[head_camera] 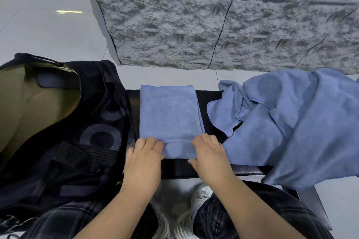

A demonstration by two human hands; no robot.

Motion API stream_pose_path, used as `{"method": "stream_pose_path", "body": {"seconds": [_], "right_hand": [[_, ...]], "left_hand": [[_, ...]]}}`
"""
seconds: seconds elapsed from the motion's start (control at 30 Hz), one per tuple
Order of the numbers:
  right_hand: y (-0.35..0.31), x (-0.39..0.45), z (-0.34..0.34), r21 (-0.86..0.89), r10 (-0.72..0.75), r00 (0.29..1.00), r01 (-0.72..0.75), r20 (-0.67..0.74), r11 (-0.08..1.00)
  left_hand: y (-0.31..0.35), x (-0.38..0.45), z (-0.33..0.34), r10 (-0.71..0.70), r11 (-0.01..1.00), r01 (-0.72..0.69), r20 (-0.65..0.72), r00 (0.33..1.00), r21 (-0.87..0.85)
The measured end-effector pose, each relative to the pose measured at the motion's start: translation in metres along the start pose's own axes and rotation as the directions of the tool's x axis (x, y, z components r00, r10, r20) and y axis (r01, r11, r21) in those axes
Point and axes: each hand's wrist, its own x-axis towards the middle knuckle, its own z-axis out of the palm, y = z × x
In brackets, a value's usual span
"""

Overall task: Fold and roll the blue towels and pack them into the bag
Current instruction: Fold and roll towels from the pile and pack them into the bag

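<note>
A folded blue towel (169,112) lies flat on the black bench (209,101) in the middle, its near end turned over into a small roll. My left hand (143,161) grips the roll's left end and my right hand (209,157) grips its right end, fingers curled over the fabric. A heap of loose blue towels (291,122) lies to the right and hangs over the bench's front edge. The black bag (81,132) stands at the left with its zip open, showing a tan lining (35,103).
A rough grey textured wall panel (213,15) rises behind the bench. Glossy pale floor tiles (48,25) spread at the back left. My knees in dark jeans and white shoes (200,196) sit below the bench's front edge.
</note>
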Motion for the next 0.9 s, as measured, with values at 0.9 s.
{"method": "stream_pose_path", "body": {"seconds": [0.9], "right_hand": [[0.002,0.007,-0.012,0.297,0.177,0.975,-0.131,-0.133,0.946]], "left_hand": [[-0.012,0.016,-0.017,-0.012,0.98,0.018,0.033,0.999,-0.199]]}}
